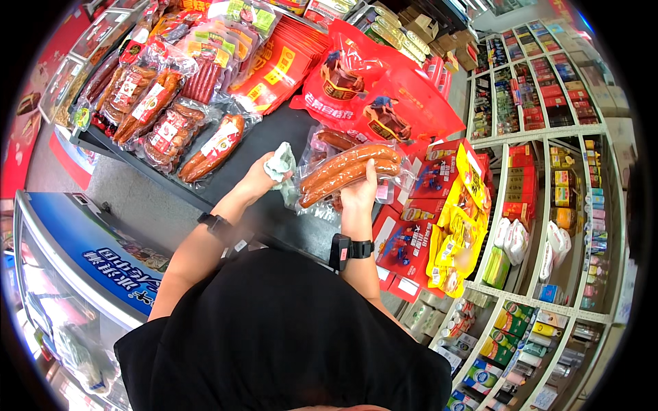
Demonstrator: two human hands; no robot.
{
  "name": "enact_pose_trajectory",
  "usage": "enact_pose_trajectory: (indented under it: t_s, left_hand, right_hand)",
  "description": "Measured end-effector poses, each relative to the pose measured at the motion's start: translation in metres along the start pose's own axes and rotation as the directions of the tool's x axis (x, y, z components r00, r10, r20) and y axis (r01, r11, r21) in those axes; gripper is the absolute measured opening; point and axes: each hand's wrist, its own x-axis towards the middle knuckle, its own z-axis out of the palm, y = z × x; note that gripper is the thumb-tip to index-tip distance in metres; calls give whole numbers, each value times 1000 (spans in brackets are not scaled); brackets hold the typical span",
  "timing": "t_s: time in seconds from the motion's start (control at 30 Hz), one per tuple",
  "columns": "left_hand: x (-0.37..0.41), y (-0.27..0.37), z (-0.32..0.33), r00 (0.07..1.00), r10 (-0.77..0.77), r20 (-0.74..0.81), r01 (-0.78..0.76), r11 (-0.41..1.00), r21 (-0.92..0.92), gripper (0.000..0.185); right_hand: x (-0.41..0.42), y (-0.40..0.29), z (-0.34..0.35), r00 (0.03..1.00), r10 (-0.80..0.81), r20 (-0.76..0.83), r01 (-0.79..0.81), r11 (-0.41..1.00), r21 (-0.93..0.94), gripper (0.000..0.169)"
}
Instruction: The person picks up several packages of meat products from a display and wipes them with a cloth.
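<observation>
My right hand (360,191) grips a clear vacuum pack of sausages (349,167), its thumb on top of the plastic. A crumpled pale cloth (281,162) is in my left hand (261,177), just left of that pack. Beneath and behind the held pack, more clear-wrapped sausages (331,138) show in part on the black display surface (267,205). Farther left lie other vacuum packs: a labelled pair of sausages (218,146) and a pack of short sausages (172,133). Both wrists wear black bands with small devices.
Large red food bags (344,77) stand beyond my hands, beside stacked red flat packets (280,64). Red cartons (406,236) and yellow food bags (460,221) are at the right. Stocked shelves (534,136) line the far right; a chest freezer (97,251) stands at the left.
</observation>
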Motion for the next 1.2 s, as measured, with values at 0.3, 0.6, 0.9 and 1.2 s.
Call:
enact_pose_trajectory:
  t_s: [0.3,0.6,0.9,1.2]
  left_hand:
    - [-8,9,-5,999,18,38,-2,919,-394,51]
    - [-7,24,4,988,15,151,44,923,-382,47]
    - [6,19,3,954,144,-264,-202,956,-212,34]
    - [5,25,0,981,129,-142,-171,926,-337,30]
  right_hand:
    - [2,-4,9,992,-60,-112,67,996,61,33]
    - [-13,11,21,997,33,-75,-26,995,96,39]
    - [-19,8,12,903,343,259,-348,937,-27,39]
    - [-20,19,19,967,209,145,-199,977,-81,34]
